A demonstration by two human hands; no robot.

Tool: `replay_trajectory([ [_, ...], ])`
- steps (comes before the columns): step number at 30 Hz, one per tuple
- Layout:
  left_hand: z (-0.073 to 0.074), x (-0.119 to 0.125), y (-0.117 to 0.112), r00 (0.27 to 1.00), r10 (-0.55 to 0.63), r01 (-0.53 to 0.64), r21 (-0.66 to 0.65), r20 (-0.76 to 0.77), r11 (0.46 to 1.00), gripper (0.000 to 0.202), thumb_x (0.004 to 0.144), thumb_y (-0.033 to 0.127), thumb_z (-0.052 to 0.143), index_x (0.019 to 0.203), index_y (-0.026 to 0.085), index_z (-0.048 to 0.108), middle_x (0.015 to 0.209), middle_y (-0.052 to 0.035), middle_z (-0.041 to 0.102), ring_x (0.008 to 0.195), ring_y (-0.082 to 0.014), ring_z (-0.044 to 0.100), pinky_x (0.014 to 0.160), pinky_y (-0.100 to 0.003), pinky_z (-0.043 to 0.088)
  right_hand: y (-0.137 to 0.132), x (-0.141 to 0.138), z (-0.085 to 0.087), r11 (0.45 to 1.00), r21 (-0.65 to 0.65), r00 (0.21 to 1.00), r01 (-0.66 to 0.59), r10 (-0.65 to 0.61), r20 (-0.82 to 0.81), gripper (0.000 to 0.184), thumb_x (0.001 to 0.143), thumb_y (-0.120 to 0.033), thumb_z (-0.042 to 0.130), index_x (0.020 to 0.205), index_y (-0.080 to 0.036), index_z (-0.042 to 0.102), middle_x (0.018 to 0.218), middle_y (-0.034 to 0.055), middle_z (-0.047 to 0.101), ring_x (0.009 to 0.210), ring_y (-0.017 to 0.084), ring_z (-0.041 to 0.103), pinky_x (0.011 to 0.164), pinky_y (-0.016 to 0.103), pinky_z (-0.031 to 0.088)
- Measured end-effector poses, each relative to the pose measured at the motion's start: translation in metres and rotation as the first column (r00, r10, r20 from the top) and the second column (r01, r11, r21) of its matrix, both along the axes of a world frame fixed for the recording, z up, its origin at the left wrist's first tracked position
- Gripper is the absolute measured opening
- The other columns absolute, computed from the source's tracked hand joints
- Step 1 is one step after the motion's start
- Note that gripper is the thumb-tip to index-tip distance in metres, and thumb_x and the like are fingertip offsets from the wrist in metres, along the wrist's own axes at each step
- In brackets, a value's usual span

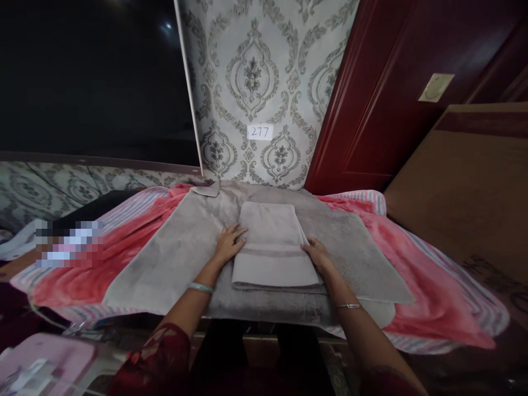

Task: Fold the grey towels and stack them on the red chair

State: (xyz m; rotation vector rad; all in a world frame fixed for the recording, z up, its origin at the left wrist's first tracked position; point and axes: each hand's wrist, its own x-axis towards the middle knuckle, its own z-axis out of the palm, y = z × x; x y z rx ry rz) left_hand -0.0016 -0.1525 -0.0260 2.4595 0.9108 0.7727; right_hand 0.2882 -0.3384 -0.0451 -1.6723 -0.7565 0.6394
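A folded grey towel (272, 247) lies on top of a larger grey towel (173, 258) spread flat over a pink blanket (424, 286). My left hand (229, 243) rests at the folded towel's left edge, fingers stretched out flat and slightly spread, touching it. My right hand (318, 254) lies at the right edge, fingers curled against the folds, with their tips hidden under the towel's edge. A bracelet sits on each wrist.
A striped sheet (132, 206) shows under the pink blanket. Patterned wallpaper with a paper label "277" (259, 132) is behind. A dark screen (91, 82) fills the upper left, a red door (391, 93) the right, a brown board (466, 192) beside it.
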Motion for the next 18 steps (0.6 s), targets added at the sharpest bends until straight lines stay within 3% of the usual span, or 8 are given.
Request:
replay_trajectory([
  [8,-0.007,0.002,0.007,0.996,0.026,-0.020,0.075,-0.082,0.997,0.045,0.093,0.036,0.060,0.136,0.024,0.066,0.150,-0.0123,0.053,0.138,-0.0311,0.049,0.118,-0.051,0.034,-0.012,0.000,-0.003,0.998,-0.041,0.998,-0.042,0.044,0.051,0.053,0.074,-0.038,0.068,0.123,-0.018,0.067,0.100,0.0055,0.077,0.089,0.023,0.072,0.081,0.036,0.058],
  [13,-0.009,0.003,0.007,0.996,0.023,-0.014,0.091,-0.092,0.996,0.048,0.093,0.040,0.059,0.139,0.025,0.064,0.151,-0.0124,0.052,0.137,-0.0326,0.050,0.116,-0.053,0.036,-0.033,-0.003,0.000,0.994,-0.035,0.976,-0.108,0.113,0.185,0.067,0.072,-0.036,0.073,0.136,-0.020,0.059,0.120,0.0068,0.073,0.104,0.024,0.069,0.092,0.040,0.056],
  [18,-0.005,0.002,0.001,0.995,0.004,0.008,0.118,-0.104,0.993,0.050,0.093,0.044,0.060,0.139,0.025,0.064,0.150,-0.0119,0.052,0.137,-0.0330,0.049,0.116,-0.052,0.036,-0.043,-0.002,0.000,0.988,-0.051,0.969,-0.144,0.152,0.197,0.066,0.078,-0.036,0.068,0.141,-0.019,0.055,0.116,0.0072,0.074,0.099,0.024,0.070,0.091,0.041,0.057],
])
